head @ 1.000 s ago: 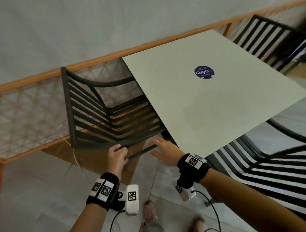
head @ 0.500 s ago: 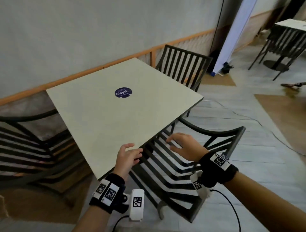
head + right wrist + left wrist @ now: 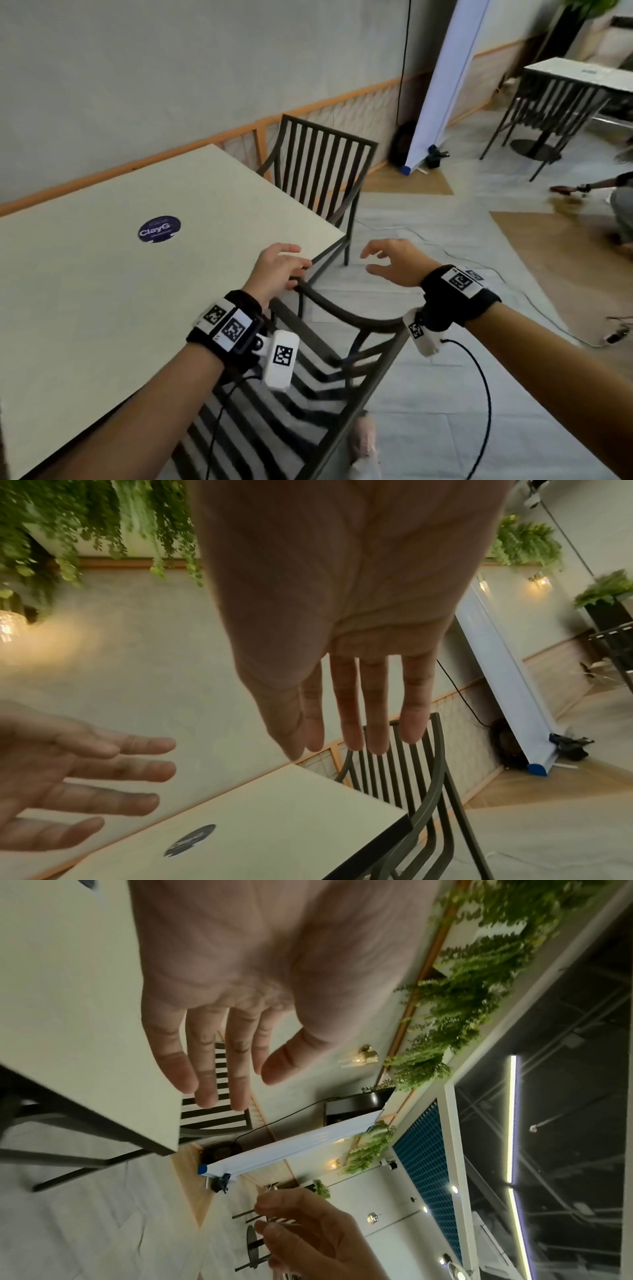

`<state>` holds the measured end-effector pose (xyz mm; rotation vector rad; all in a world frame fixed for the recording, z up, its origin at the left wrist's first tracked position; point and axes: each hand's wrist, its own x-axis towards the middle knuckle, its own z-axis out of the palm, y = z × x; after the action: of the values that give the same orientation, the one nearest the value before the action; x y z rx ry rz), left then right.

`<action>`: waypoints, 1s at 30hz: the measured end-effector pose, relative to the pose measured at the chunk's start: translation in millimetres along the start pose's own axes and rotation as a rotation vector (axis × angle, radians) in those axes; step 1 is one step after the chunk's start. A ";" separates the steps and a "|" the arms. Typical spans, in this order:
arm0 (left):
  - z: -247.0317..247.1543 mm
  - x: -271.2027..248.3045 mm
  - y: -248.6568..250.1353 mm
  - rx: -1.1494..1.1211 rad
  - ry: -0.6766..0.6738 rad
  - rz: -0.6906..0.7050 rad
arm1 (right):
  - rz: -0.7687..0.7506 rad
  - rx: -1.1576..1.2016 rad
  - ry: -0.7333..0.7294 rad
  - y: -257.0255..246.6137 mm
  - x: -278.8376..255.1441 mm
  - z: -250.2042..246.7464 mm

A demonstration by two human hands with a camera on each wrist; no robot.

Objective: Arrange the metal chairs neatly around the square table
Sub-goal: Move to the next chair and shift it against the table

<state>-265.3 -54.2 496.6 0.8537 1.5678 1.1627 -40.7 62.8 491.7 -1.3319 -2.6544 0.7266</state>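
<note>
The square cream table (image 3: 102, 308) carries a round blue sticker (image 3: 159, 229). A dark slatted metal chair (image 3: 342, 370) stands right below my arms, its seat partly under the table's near edge. A second metal chair (image 3: 322, 161) stands at the far side, backrest upright. My left hand (image 3: 281, 267) hovers over the table's corner and the near chair's curved rail, fingers relaxed and holding nothing, as the left wrist view (image 3: 240, 1080) confirms. To its right, my right hand (image 3: 390, 260) hangs over the floor with straight fingers (image 3: 346, 734) and an empty palm.
A wooden railing (image 3: 205, 140) runs along the grey wall behind the table. A white banner stand (image 3: 442, 78) leans at the back. Another table with chairs (image 3: 575, 78) stands far right. Cables (image 3: 479, 274) cross the floor. A person (image 3: 616, 195) crouches at the right edge.
My left hand has let go of the chair on the table's left side. My view has swung right, and both hands now hover empty above the near chair.
</note>
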 end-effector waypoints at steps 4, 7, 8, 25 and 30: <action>53.3 91.7 29.7 0.124 -0.047 -0.016 | -0.008 -0.084 -0.051 61.4 76.4 -50.9; 89.7 157.3 42.0 0.233 -0.042 -0.061 | -0.018 -0.117 -0.092 101.7 133.7 -83.4; 100.4 179.2 45.9 0.283 -0.036 -0.057 | -0.027 -0.126 -0.099 113.7 153.5 -93.4; 221.6 494.7 -54.3 0.673 0.209 -0.489 | -0.286 -0.404 -0.298 309.7 467.4 -67.6; 212.7 567.0 -99.9 0.830 0.372 -0.532 | -0.359 -0.519 -0.215 356.0 542.4 -21.8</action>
<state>-222.0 492.8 221.6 0.6592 2.4603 0.2586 -107.8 672.3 278.7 -0.8323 -3.2764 0.1435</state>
